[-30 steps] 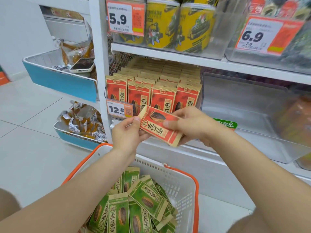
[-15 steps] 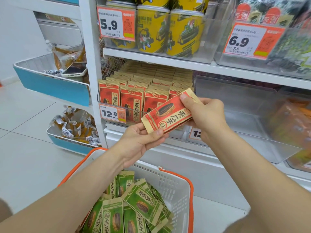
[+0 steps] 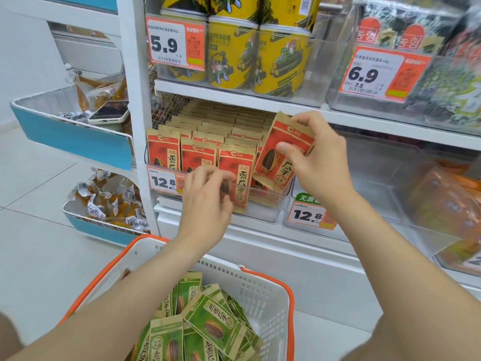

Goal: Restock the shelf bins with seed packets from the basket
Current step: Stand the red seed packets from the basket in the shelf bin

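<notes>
My right hand (image 3: 320, 162) pinches a red seed packet (image 3: 273, 157), nearly upright and tilted, at the right end of the clear shelf bin (image 3: 263, 212). That bin holds several rows of matching red packets (image 3: 162, 149). My left hand (image 3: 205, 201) is at the bin's front lip, its bent fingertips touching the front packet of the third row (image 3: 240, 175). Below, the white basket with orange rim (image 3: 263, 290) holds several green seed packets (image 3: 216, 324).
To the right of the red packets stands a clear bin (image 3: 377, 183) with a 12.8 tag (image 3: 307, 214). Yellow cans (image 3: 231, 53) fill the shelf above. At the left, blue-fronted wire racks (image 3: 73, 139) hold snack bags and a phone (image 3: 109, 112).
My right hand has turned the red packet from lying sideways to nearly upright and carried it back into the bin's right end. My left hand let go of it and moved to the bin's front.
</notes>
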The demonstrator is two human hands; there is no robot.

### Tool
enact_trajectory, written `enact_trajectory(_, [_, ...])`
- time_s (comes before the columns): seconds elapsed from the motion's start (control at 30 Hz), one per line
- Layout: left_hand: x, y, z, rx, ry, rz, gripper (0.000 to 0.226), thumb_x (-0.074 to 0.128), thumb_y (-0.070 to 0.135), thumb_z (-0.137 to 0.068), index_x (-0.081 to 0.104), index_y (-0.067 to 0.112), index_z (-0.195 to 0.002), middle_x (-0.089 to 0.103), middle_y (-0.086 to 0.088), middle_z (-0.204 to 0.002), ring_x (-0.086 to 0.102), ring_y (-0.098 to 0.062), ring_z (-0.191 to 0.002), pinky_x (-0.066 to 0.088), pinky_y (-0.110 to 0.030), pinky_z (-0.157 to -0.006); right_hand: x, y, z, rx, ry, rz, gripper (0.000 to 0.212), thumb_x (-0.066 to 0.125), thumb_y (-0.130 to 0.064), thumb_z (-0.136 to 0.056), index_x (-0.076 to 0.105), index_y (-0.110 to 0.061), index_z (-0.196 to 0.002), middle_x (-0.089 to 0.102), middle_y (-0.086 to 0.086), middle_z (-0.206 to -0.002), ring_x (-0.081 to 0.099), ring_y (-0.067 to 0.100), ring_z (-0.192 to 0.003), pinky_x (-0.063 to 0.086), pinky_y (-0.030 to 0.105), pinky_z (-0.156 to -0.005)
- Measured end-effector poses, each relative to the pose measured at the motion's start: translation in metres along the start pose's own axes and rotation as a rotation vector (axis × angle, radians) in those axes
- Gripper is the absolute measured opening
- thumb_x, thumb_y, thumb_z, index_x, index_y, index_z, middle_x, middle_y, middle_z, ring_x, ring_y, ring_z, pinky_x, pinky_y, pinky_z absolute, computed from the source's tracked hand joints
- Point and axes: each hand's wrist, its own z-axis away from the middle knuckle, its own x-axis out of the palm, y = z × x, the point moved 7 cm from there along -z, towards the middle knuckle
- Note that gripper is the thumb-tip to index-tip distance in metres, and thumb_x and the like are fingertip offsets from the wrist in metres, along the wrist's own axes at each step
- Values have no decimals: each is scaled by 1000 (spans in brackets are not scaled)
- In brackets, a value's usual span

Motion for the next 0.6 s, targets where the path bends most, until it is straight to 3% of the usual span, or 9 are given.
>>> enact_trajectory(0.07, [7,7,-3,163,-71,-141,49,68,4,-86,62,20,-132,51,-1,-137,41,-26,-135,33,-40,-114,16,11,-3,-2,-87,79,34,81,-21,-89,64,-22,-118,74,-12,-99,69,4,-90,52,22,-85])
enact_trajectory(0.13, [18,6,-2,238,-190,-270,59,68,6,-85,56,17,-142,49,-5,-145,39,-32,-143,30,-51,-121,39,17,-5,-56,-231,279,36,81,-26,-89,63,-25,-120,76,-5,-106,70,22,-103,52,38,-92])
enact_trajectory(0.23, [31,1,5,236,-292,-385,71,69,11,-85,46,19,-152,44,-4,-152,33,-33,-148,18,-54,-127,63,29,-4,-20,-428,684,42,83,-38,-85,62,-27,-120,73,-1,-104,57,33,-113,37,46,-95])
enact_trajectory(0.33, [38,1,8,267,-315,-450,76,70,13,-83,41,18,-154,41,-5,-154,33,-33,-149,18,-56,-127,66,30,-8,43,-450,885,49,90,-46,-71,56,-27,-100,70,1,-97,51,33,-114,32,47,-92])
enact_trajectory(0.43, [39,1,5,269,-313,-440,75,70,13,-83,42,19,-152,41,-4,-153,34,-33,-147,21,-58,-126,67,30,-15,94,-465,1000,47,89,-32,-70,45,-25,-87,68,4,-94,50,35,-117,31,50,-99])
enact_trajectory(0.5, [39,1,5,273,-315,-432,74,70,13,-82,43,20,-151,41,-3,-153,34,-33,-146,21,-58,-126,66,30,-18,119,-440,1054,47,90,-28,-69,45,-25,-84,68,6,-95,50,36,-121,29,52,-105])
enact_trajectory(0.6, [39,0,6,294,-309,-422,76,71,12,-82,43,20,-152,42,-3,-153,35,-33,-147,21,-57,-126,69,29,-19,114,-409,1060,45,91,-28,-68,55,-25,-94,67,9,-113,45,39,-129,29,53,-106])
